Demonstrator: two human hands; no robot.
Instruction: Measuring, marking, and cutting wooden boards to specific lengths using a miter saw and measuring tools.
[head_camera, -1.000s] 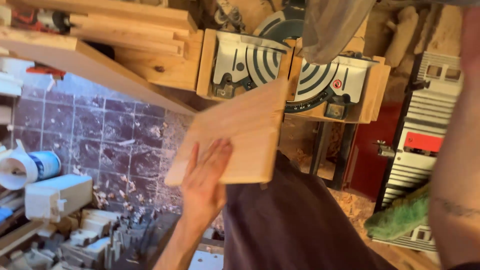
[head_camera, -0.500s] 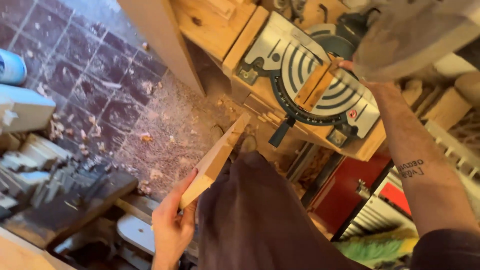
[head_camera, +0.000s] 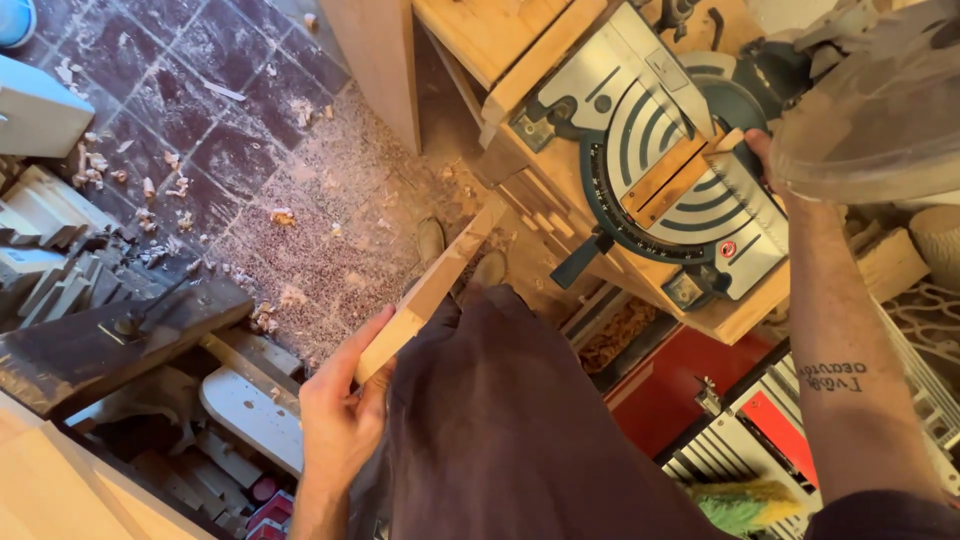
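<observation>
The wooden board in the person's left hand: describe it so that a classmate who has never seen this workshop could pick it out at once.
Start at the miter saw on its wooden bench. Below and left of it, over the sawdust-strewn tiled floor, the left hand grips a wooden board. Unlike the small blocks on the saw table, it is long, pale and seen edge-on.

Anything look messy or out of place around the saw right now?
Yes: sawdust and wood shavings are scattered over the tiled floor beside the miter saw. Offcuts lie heaped at the left.
</observation>
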